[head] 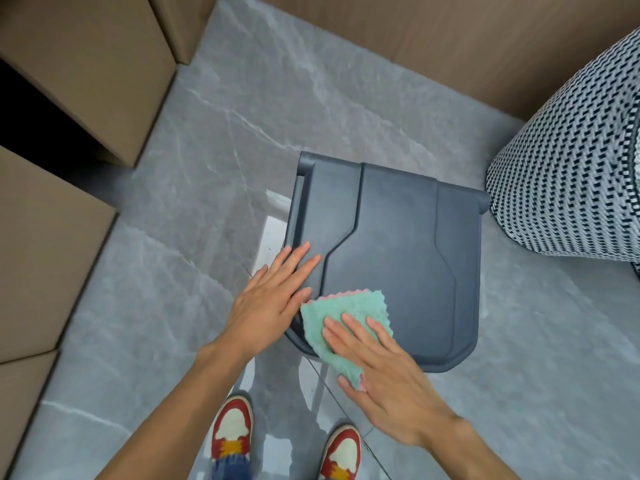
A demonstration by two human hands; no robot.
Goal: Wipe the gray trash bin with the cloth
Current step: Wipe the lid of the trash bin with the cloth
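Observation:
The gray trash bin (398, 251) stands on the floor with its lid closed, seen from above. A mint-green cloth (346, 308) with a pink edge lies on the lid's near left corner. My right hand (384, 372) presses flat on the cloth, fingers spread over it and thumb under its near end. My left hand (270, 299) rests flat on the lid's left side, fingers straight and pointing away from me, holding nothing.
Gray marble-look floor tiles (242, 133) surround the bin. Brown cabinets (52, 237) line the left, and a brown wall panel (450, 46) runs behind. A black-and-white woven seat (568, 161) touches the bin's far right corner. My red-and-white shoes (232, 431) stand below.

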